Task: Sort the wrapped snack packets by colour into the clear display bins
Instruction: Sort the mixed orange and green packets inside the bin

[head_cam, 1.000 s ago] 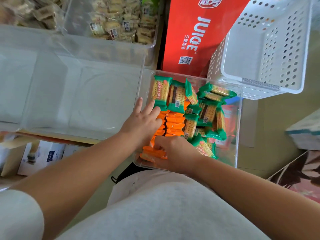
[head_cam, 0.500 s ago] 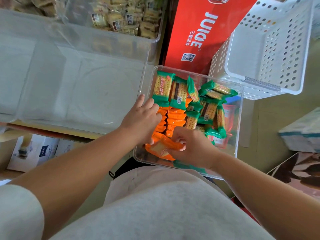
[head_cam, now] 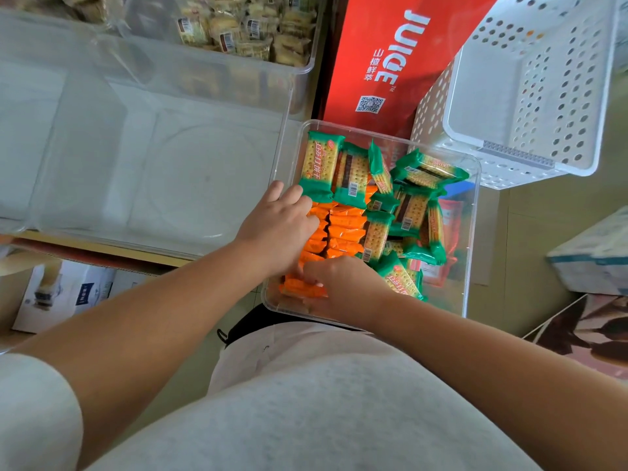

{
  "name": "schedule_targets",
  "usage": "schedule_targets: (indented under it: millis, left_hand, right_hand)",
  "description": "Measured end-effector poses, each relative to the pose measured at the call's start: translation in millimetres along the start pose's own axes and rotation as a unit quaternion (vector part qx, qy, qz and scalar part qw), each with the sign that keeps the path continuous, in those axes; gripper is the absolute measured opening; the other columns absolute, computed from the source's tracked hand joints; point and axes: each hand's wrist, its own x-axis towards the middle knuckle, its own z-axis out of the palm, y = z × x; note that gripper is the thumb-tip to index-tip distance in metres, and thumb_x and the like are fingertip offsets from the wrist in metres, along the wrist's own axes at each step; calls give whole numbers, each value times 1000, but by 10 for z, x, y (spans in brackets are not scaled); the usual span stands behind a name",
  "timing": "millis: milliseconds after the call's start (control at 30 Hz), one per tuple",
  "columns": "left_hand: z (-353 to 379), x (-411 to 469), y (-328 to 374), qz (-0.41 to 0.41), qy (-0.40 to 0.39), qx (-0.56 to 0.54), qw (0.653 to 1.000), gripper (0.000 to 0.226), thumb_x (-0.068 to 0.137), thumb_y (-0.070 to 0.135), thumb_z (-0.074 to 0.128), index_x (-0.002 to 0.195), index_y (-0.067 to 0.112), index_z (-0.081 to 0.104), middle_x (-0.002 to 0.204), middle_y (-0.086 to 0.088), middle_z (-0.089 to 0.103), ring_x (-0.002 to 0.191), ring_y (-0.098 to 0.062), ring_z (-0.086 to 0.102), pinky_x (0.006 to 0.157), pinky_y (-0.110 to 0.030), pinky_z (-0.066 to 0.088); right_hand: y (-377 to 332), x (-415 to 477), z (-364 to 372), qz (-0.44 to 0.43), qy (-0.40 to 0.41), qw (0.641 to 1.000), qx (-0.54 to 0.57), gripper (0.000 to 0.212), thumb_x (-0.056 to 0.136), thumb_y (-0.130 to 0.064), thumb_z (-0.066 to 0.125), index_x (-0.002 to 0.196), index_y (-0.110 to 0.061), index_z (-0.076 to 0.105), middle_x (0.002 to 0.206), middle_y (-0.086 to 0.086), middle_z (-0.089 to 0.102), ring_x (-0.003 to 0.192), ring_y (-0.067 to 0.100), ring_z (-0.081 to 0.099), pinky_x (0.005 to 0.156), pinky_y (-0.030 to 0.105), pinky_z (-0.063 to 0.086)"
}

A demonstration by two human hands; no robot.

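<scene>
A small clear bin (head_cam: 475, 239) sits in front of my lap. Inside it, orange snack packets (head_cam: 345, 229) stand in a tight row down the left side. Green cracker packets (head_cam: 321, 164) lie loosely across the far end and the right side. My left hand (head_cam: 277, 229) rests against the left of the orange row, its fingers laid over the packets near the far green ones. At the near end of that row, my right hand (head_cam: 343, 283) pinches one orange packet (head_cam: 300, 288) with curled fingers.
A large clear bin (head_cam: 136, 164) with nothing in it lies to the left. Behind it is a clear bin of beige wrapped snacks (head_cam: 238, 28). A red juice carton (head_cam: 384, 56) and a white perforated basket (head_cam: 526, 79) stand behind the small bin. Cardboard boxes (head_cam: 68, 294) sit lower left.
My right hand raised an orange packet at the near end of the row, then lowered it back into the row. My left hand stayed against the orange packets.
</scene>
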Motion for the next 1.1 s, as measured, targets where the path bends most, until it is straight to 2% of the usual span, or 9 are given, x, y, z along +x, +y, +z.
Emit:
schedule_targets:
  millis: [67,167,233,333,500,700,933,1033,1100]
  left_hand:
    - [1,-4,1,-3,2,-5,1000,31,81,33,70,109,18,67,122,-8,60,128,-31,41,112,-50,25]
    - [-16,-16,-12,-1,-11,-17,1000,46,80,49,73,112,18,65,125,-8,57,129,-31,40,113,-49,23]
    - [-16,-40,-10,-1,1,-31,1000,45,77,45,78,108,15,66,122,-10,59,129,-33,42,115,-52,23]
    - [1,-146,-28,-4,38,-47,998,37,69,29,87,97,12,69,120,-16,62,132,-38,44,117,-57,23]
    - [56,-425,-133,-46,71,-89,993,47,77,52,78,105,15,70,144,-15,51,145,-35,31,119,-59,20]
    - [94,-471,-132,-57,70,-117,989,45,82,50,71,111,16,68,151,-13,46,149,-30,25,118,-62,17]
    - [90,-464,-127,-60,68,-131,987,41,81,48,71,108,17,68,152,-11,45,150,-28,24,116,-64,20]
    - [84,-450,-116,-61,59,-129,988,44,80,48,73,112,18,67,152,-11,45,150,-29,22,117,-64,19]
    - [67,-436,-87,-68,52,-120,989,46,81,47,74,116,18,66,151,-13,46,150,-31,22,117,-64,19]
  right_hand:
    - [37,23,18,-13,-28,1000,7,25,88,-39,68,100,-17,68,90,2,69,84,24,63,72,40,51]
    - [89,-5,27,-33,-24,996,75,26,89,-45,66,94,-22,77,85,-3,70,75,14,62,69,35,52]
    - [103,-41,46,-16,-23,996,85,26,91,-45,64,94,-24,79,86,-4,71,76,14,63,69,35,53]
    - [126,-24,104,39,-9,999,17,33,93,-50,61,86,-21,76,86,-3,70,80,20,62,70,40,53]
    - [102,102,11,98,-49,994,-24,34,91,-59,58,86,-29,71,90,-7,70,86,17,62,71,38,55]
    - [-44,189,71,100,-99,982,-126,35,95,-56,53,92,-26,70,90,-5,65,86,19,60,65,31,47]
    - [-83,255,77,114,-95,979,-141,35,95,-53,57,77,-27,41,81,-5,51,84,23,63,63,33,46]
    - [-79,193,-4,69,-106,979,-157,30,97,-49,54,82,-26,42,89,-2,58,87,24,64,68,37,53]
    - [-41,100,-90,43,-104,986,-121,33,98,-51,50,87,-20,53,95,-2,64,87,22,62,71,37,53]
